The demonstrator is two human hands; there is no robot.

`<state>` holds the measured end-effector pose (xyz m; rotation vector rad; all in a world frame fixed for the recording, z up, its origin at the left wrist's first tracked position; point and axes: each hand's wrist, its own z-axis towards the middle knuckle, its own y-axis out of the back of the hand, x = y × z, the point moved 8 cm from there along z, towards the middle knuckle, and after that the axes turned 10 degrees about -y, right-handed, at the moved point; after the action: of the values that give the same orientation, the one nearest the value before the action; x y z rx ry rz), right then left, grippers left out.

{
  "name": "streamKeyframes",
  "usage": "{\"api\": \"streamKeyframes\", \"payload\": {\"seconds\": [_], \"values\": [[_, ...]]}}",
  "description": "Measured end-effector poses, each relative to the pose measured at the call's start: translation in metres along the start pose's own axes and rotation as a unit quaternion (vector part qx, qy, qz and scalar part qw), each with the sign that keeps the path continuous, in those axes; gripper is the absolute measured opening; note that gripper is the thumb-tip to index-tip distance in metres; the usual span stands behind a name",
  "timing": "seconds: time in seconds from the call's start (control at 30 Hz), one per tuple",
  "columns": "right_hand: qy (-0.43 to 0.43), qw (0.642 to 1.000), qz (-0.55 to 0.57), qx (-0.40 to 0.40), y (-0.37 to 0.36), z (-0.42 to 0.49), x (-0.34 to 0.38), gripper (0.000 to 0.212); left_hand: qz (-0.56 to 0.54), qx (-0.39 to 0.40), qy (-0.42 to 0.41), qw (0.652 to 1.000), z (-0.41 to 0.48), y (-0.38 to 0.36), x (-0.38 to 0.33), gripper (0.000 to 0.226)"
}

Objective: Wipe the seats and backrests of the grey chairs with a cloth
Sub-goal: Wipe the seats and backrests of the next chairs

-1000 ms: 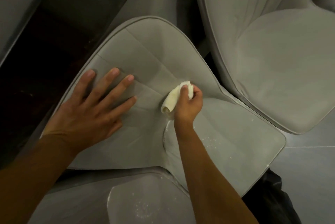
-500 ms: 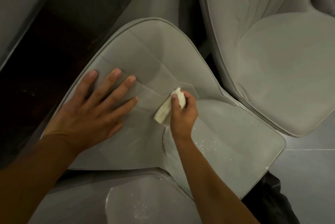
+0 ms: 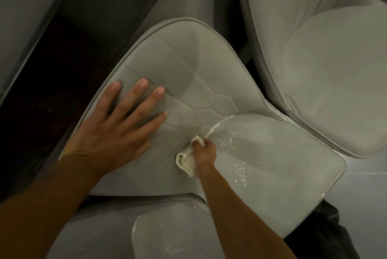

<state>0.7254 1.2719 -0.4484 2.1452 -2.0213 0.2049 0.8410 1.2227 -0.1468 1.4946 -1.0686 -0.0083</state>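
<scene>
The left hand (image 3: pixel 113 133) lies flat on the backrest (image 3: pixel 188 66), the right hand (image 3: pixel 204 152) squeezes the cloth (image 3: pixel 185 161), and a hard wipe may push the white crumbs (image 3: pixel 240 171) into the seat (image 3: pixel 282 154) crack.

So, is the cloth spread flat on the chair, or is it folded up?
Folded up: the cloth is a small rolled bundle gripped in the right hand, not lying flat.
</scene>
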Motion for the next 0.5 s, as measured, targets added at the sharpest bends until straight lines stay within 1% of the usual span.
{"api": "streamKeyframes", "payload": {"seconds": [0.1,0.17,0.2,0.27,0.33,0.4,0.43,0.5], "values": [[0.077,0.987,0.137,-0.01,0.013,-0.006,0.039,0.005,-0.009,-0.01,0.004,1.0,-0.001,0.001,0.0,0.061],[0.131,0.974,0.185,-0.024,0.026,-0.014,0.063,0.008,-0.01,-0.012,0.007,1.0,-0.001,0.001,0.0,0.06],[0.15,0.971,0.182,-0.032,0.03,-0.017,0.07,0.01,-0.01,-0.012,0.006,1.0,-0.001,0.001,-0.001,0.061],[0.146,0.979,0.131,-0.048,0.032,-0.01,0.069,0.013,-0.014,-0.008,0.004,1.0,-0.001,0.001,0.0,0.061],[0.09,0.994,0.038,-0.043,0.026,0.004,0.056,0.017,-0.012,-0.003,0.001,1.0,-0.001,0.0,0.0,0.061],[0.022,0.998,-0.051,-0.026,0.024,0.013,0.044,0.026,-0.012,-0.005,0.004,1.0,-0.001,0.001,0.001,0.064],[0.014,0.998,-0.061,-0.021,0.027,0.016,0.044,0.026,-0.017,-0.007,0.004,1.0,0.0,0.002,0.001,0.065],[0.032,0.999,-0.031,-0.011,0.032,0.014,0.052,0.024,-0.02,-0.008,0.006,1.0,0.0,0.003,0.002,0.064]]}}
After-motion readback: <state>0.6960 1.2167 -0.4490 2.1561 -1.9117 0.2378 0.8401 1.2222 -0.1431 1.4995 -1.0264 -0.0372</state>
